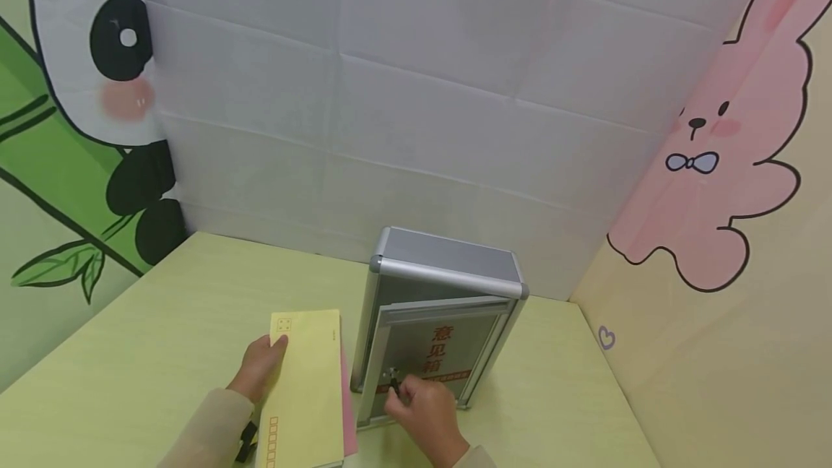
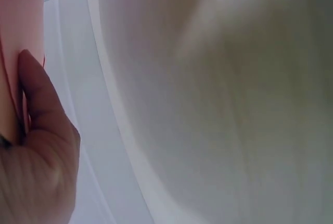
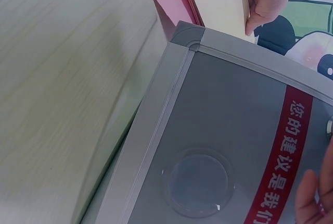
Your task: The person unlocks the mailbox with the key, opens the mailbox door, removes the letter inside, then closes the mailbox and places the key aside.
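Observation:
My left hand (image 1: 260, 363) grips a stack of envelopes by its left side, thumb on the top yellow envelope (image 1: 308, 381). A pink envelope (image 1: 349, 410) sticks out beneath at the right; the left wrist view shows pink paper (image 2: 23, 10) by the fingers. To the right stands a grey metal suggestion box (image 1: 448, 255) with red characters on its front door (image 1: 416, 345). That door stands ajar, swung out from the frame. My right hand (image 1: 429, 414) pinches a small dark key (image 1: 394, 383) at the door's lock (image 1: 390, 373); the key's tip is hidden.
A pale wood-grain table (image 1: 552, 381) carries the box and meets a white wall covering (image 1: 422, 128) behind. Cartoon-printed side walls (image 1: 715, 237) stand left and right. Something black (image 1: 246, 442) lies partly hidden beside the envelopes, near my left sleeve (image 1: 211, 428).

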